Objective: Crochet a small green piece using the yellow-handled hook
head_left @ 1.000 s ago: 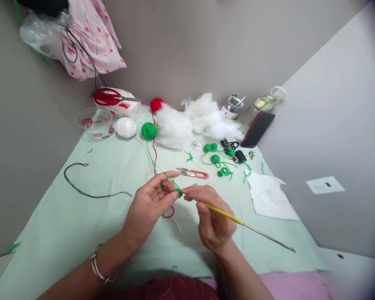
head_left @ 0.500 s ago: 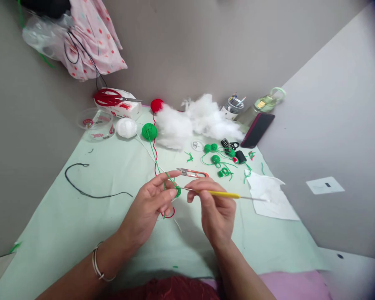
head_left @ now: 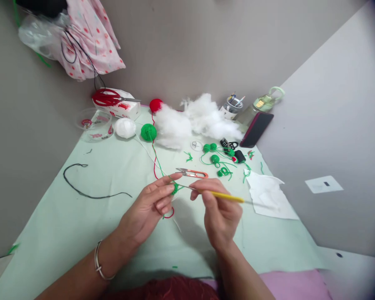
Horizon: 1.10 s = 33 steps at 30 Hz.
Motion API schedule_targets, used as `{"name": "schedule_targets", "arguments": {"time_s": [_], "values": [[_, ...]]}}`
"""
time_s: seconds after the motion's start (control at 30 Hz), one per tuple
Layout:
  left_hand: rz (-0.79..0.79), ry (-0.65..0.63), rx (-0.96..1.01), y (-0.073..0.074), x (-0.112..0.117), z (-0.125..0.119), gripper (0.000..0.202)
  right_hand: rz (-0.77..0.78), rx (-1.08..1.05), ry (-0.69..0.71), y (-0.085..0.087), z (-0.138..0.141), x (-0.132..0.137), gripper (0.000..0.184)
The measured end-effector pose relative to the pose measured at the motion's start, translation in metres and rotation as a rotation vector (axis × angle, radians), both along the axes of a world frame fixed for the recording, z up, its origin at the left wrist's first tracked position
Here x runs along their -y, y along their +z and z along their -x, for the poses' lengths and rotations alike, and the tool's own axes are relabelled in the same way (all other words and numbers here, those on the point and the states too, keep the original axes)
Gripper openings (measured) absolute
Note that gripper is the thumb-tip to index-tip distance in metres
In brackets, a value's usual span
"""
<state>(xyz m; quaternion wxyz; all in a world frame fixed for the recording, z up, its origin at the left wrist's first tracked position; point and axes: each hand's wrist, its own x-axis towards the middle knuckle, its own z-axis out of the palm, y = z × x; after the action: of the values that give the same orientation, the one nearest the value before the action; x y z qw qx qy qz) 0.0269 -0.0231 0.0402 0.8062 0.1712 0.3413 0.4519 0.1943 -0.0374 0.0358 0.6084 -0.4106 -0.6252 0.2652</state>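
Note:
My left hand [head_left: 146, 208] pinches a small green crochet piece [head_left: 175, 189] between thumb and fingers, and green yarn runs over its raised index finger. In my right hand [head_left: 220, 208] is a crochet hook [head_left: 228, 196] with a yellow handle, held like a pen. The hook's thin metal shaft reaches left to the green piece, where a strand of green yarn stretches along it. That yarn leads back to the green yarn ball [head_left: 148, 132]. Red and white strands hang below my left hand. Orange-handled thread snips [head_left: 192, 173] lie just beyond the fingertips.
White stuffing [head_left: 203, 118], a white yarn ball [head_left: 125, 128] and a red yarn ball [head_left: 156, 105] lie at the back. Small green crocheted balls [head_left: 215, 159] sit right of centre, near a leaning phone [head_left: 256, 130]. A black cord [head_left: 90, 193] lies left, crumpled white paper [head_left: 268, 196] right.
My right hand has moved slightly right with the crochet hook, drawing a green strand out from the piece. The green piece has shifted a little left and up in my left hand.

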Motion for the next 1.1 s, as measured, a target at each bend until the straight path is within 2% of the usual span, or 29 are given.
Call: {"name": "schedule_targets", "arguments": {"time_s": [0.1, 0.17, 0.27, 0.5, 0.77, 0.93, 1.1], "values": [[-0.097, 0.025, -0.099, 0.0000, 0.0006, 0.0002, 0.028, 0.133, -0.200, 0.096, 0.0004, 0.0008, -0.0038, 0.021], [-0.188, 0.021, -0.170, -0.0008, 0.0032, -0.0008, 0.025, 0.157, -0.192, 0.152, 0.0000, 0.0025, -0.0050, 0.017], [-0.254, 0.012, -0.212, -0.0021, 0.0068, -0.0015, 0.031, 0.171, -0.174, 0.145, -0.0002, 0.0031, -0.0055, 0.017], [-0.269, -0.007, -0.213, -0.0009, 0.0070, 0.0003, 0.038, 0.264, -0.263, 0.149, -0.0012, -0.0023, -0.0060, 0.019], [-0.219, 0.017, -0.256, 0.0014, 0.0062, 0.0007, 0.032, 0.297, -0.324, 0.192, -0.0022, -0.0042, -0.0054, 0.021], [-0.217, 0.016, -0.262, 0.0018, 0.0071, 0.0013, 0.030, 0.254, -0.265, 0.195, 0.0037, -0.0035, -0.0032, 0.023], [-0.273, 0.055, -0.313, -0.0022, 0.0086, 0.0021, 0.026, 0.043, -0.051, 0.121, 0.0017, -0.0009, 0.0031, 0.024]]}}
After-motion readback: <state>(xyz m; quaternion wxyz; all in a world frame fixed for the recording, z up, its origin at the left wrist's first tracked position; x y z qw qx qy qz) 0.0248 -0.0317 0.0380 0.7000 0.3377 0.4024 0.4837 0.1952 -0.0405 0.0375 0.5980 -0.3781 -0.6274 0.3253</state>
